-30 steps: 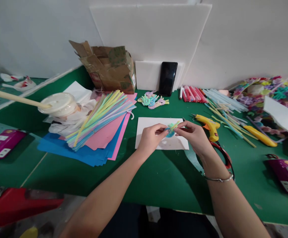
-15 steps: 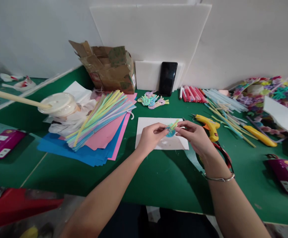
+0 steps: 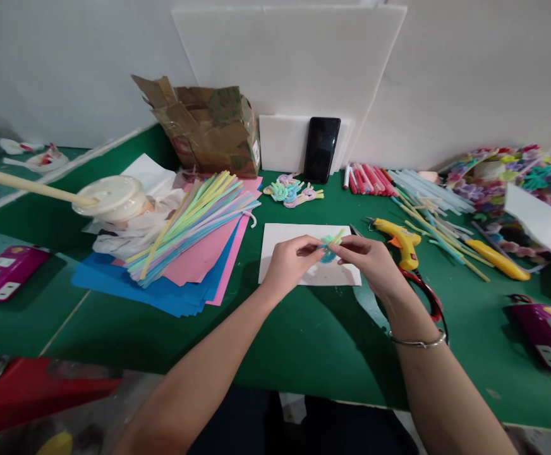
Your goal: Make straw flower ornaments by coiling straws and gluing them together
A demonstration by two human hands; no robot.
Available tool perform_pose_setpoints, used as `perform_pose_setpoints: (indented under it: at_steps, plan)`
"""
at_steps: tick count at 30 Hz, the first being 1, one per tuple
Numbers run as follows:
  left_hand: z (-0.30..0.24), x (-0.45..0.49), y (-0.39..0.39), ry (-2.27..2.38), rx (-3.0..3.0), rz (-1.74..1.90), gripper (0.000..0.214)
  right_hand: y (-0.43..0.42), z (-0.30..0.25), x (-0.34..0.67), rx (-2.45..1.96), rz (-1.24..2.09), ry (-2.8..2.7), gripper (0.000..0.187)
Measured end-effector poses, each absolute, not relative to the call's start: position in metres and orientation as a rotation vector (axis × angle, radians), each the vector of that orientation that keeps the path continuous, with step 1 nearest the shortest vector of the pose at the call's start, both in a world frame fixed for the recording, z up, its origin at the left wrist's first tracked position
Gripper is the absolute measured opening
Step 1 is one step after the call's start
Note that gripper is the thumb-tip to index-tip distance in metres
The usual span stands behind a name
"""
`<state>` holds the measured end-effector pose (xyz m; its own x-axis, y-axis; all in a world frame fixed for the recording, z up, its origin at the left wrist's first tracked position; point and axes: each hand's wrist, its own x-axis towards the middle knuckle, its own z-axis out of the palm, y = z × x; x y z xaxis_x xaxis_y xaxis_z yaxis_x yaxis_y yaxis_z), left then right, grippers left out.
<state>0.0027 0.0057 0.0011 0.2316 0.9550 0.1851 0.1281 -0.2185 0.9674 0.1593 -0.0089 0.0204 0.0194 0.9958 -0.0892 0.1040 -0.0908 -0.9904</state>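
Note:
Both my hands meet over a white sheet (image 3: 285,237) on the green table (image 3: 313,341). My left hand (image 3: 290,262) and my right hand (image 3: 368,260) each pinch a small curled piece of pastel straw (image 3: 328,248), blue-green with a yellow end sticking up. The fingertips of both hands are closed on it, just above the sheet. A metal bangle (image 3: 417,341) circles my right wrist.
A yellow glue gun (image 3: 399,240) and red-handled scissors (image 3: 427,297) lie right of my hands. Pastel straws (image 3: 194,218) rest on coloured paper sheets (image 3: 171,294) to the left. A cardboard box (image 3: 209,126), phone (image 3: 321,148), finished curls (image 3: 290,191) and glue sticks (image 3: 427,199) stand behind.
My right fingers have shifted slightly left and down over the straw piece, turning it a little. My left hand has barely moved.

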Motion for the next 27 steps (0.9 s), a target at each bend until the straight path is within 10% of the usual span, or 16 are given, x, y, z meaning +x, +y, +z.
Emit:
perform_pose_setpoints:
  at_steps: [27]
  plan:
    - [0.0046,0.0012,0.0056,1.034,1.668,1.091,0.012,-0.0077,0.0144,0.1611,-1.342,1.125,-1.274,0.028]
